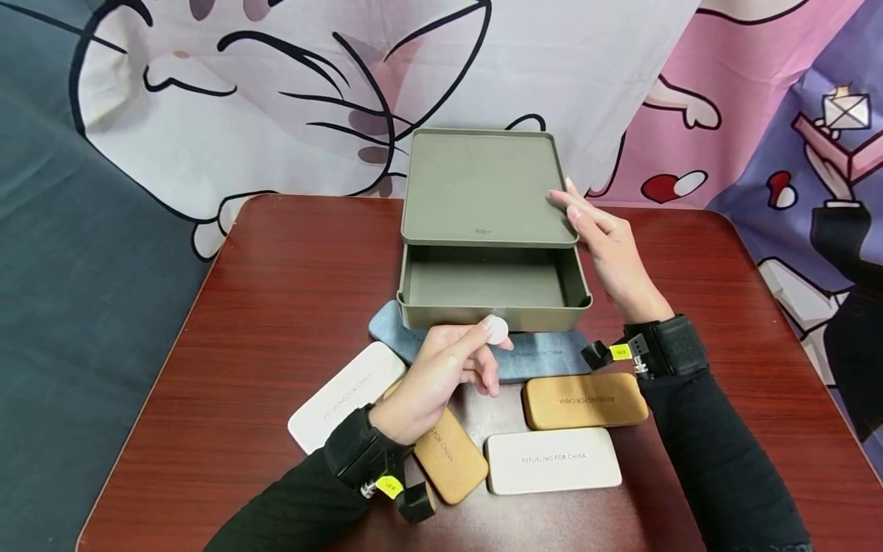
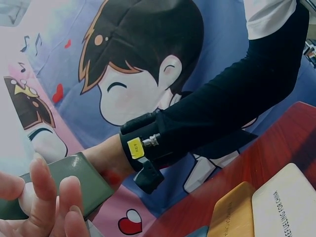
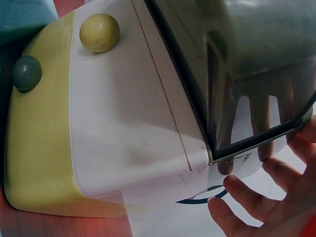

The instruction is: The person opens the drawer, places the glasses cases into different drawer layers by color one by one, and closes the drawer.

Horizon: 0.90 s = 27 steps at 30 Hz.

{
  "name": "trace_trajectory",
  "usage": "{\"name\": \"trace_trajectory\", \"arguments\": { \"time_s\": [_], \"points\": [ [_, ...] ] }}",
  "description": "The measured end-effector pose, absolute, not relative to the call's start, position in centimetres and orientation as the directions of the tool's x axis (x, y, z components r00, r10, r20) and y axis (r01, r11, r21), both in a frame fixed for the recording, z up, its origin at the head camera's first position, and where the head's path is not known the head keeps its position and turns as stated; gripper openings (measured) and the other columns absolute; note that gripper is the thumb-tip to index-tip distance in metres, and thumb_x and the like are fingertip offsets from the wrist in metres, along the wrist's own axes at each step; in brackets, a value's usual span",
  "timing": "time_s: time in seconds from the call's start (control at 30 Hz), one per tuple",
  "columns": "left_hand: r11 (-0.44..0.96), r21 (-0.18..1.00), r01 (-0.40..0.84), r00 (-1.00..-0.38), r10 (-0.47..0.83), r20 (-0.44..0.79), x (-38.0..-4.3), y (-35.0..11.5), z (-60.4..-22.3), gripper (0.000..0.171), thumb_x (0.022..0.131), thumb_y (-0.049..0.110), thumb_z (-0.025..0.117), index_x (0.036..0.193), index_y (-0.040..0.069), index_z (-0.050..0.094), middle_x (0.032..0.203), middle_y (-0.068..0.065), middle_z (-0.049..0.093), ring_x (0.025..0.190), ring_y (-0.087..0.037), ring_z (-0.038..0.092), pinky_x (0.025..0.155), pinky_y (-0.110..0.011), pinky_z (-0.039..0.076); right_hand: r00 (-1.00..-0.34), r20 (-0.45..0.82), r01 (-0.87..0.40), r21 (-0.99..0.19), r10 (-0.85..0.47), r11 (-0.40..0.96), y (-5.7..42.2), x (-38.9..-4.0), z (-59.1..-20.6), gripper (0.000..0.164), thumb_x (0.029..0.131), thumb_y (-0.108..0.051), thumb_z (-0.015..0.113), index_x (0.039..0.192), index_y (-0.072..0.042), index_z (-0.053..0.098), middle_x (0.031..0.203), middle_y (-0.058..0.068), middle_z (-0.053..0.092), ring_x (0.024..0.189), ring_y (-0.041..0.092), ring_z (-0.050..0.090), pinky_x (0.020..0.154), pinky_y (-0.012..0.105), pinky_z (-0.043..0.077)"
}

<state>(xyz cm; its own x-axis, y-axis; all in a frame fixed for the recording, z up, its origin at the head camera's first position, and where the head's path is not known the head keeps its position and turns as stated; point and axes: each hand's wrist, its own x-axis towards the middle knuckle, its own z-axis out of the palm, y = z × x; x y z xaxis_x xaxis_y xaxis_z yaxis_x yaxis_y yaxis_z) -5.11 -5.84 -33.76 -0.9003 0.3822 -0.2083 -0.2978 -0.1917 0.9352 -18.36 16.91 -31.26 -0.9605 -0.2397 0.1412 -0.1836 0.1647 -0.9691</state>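
Observation:
A small chest of stacked drawers stands at the table's back, with a green top [image 1: 483, 188]. Its green top drawer [image 1: 493, 316] is pulled out toward me. My left hand [image 1: 441, 368] pinches the drawer's round white knob [image 1: 497, 330] between thumb and finger; the left wrist view shows this knob [image 2: 27, 200] partly behind the fingers. My right hand [image 1: 614, 257] rests its extended fingers against the chest's right side. Below the green drawer, the right wrist view shows a white drawer [image 3: 128, 113] with a yellow knob [image 3: 99, 32] and a yellow drawer [image 3: 42, 143] with a green knob [image 3: 27, 73].
In front of the chest lie a blue flat case [image 1: 545, 354], two white cases [image 1: 554, 460] and two mustard cases [image 1: 586, 400], one partly under my left hand. A cartoon-printed cloth [image 1: 276, 153] hangs behind the brown table [image 1: 290, 307].

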Motion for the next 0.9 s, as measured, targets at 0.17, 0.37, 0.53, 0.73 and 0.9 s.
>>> {"name": "trace_trajectory", "arguments": {
  "time_s": [0.17, 0.37, 0.53, 0.73, 0.9],
  "points": [
    [-0.194, 0.938, -0.286, -0.904, 0.379, -0.197, -5.0, -5.9, -33.8, 0.046, 0.099, 0.039, 0.050, 0.104, -0.006, 0.062, 0.053, 0.006, 0.057, 0.054, -0.012, 0.058, 0.061, -0.026, 0.051, -0.960, 0.139, -0.184, -0.968, -0.243, 0.170, 16.9, -18.4, -31.3, 0.040, 0.101, -0.031, 0.048, 0.138, -0.017, 0.055, 0.157, -0.011, 0.030, 0.146, 0.004, 0.025, 0.104, 0.029, 0.038],
    [-0.181, 0.939, -0.291, -0.903, 0.377, -0.207, -4.9, -5.8, -33.7, 0.046, 0.098, 0.040, 0.051, 0.103, -0.004, 0.063, 0.052, 0.006, 0.056, 0.054, -0.012, 0.057, 0.061, -0.025, 0.049, -0.960, 0.146, -0.189, -0.967, -0.240, 0.169, 16.9, -18.6, -31.3, 0.040, 0.101, -0.030, 0.048, 0.138, -0.016, 0.055, 0.157, -0.010, 0.030, 0.146, 0.004, 0.026, 0.101, 0.024, 0.040],
    [-0.176, 0.936, -0.306, -0.896, 0.385, -0.220, -4.6, -5.8, -33.6, 0.046, 0.098, 0.041, 0.050, 0.104, -0.003, 0.062, 0.052, 0.006, 0.056, 0.054, -0.012, 0.058, 0.059, -0.023, 0.045, -0.959, 0.148, -0.192, -0.967, -0.241, 0.167, 16.9, -18.6, -31.3, 0.040, 0.101, -0.030, 0.048, 0.138, -0.016, 0.055, 0.157, -0.010, 0.030, 0.146, 0.004, 0.025, 0.103, 0.025, 0.039],
    [-0.176, 0.933, -0.313, -0.892, 0.390, -0.226, -4.3, -5.8, -33.5, 0.047, 0.098, 0.040, 0.050, 0.104, -0.004, 0.062, 0.052, 0.007, 0.056, 0.054, -0.011, 0.057, 0.058, -0.023, 0.045, -0.959, 0.150, -0.194, -0.966, -0.242, 0.171, 16.9, -18.4, -31.2, 0.040, 0.101, -0.032, 0.048, 0.138, -0.018, 0.055, 0.157, -0.011, 0.030, 0.146, 0.004, 0.026, 0.105, 0.031, 0.038],
    [-0.172, 0.929, -0.327, -0.887, 0.396, -0.239, -4.0, -5.8, -33.5, 0.049, 0.098, 0.041, 0.051, 0.106, -0.006, 0.061, 0.052, 0.007, 0.056, 0.054, -0.010, 0.057, 0.059, -0.022, 0.045, -0.958, 0.153, -0.201, -0.962, -0.243, 0.183, 17.0, -18.4, -31.3, 0.040, 0.101, -0.033, 0.048, 0.138, -0.018, 0.055, 0.157, -0.011, 0.031, 0.146, 0.004, 0.027, 0.104, 0.030, 0.039]
  ]
}}
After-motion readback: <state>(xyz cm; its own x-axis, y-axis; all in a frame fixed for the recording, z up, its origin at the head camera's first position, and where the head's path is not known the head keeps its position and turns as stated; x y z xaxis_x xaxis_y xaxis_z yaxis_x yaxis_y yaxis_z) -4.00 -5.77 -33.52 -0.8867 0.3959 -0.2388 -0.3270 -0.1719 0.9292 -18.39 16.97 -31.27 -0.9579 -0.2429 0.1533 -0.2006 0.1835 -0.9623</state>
